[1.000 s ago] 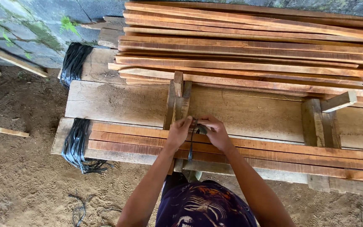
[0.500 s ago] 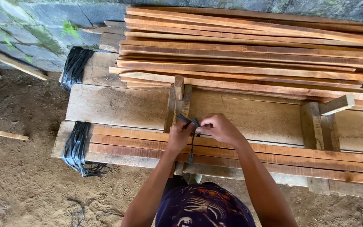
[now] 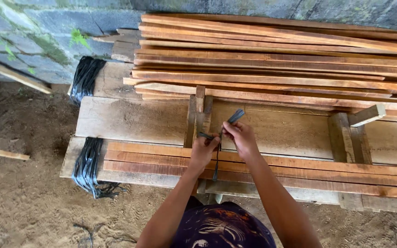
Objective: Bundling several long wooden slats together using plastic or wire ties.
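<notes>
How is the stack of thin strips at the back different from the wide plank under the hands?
The thin strips are narrow, many, reddish and piled unevenly; the wide plank is single, broad, pale and lies flat. The strips lie near the wall; the plank lies nearer the left hand and right hand. Both are wood and run sideways.

We see no packages, labels, signs or screens here.
</notes>
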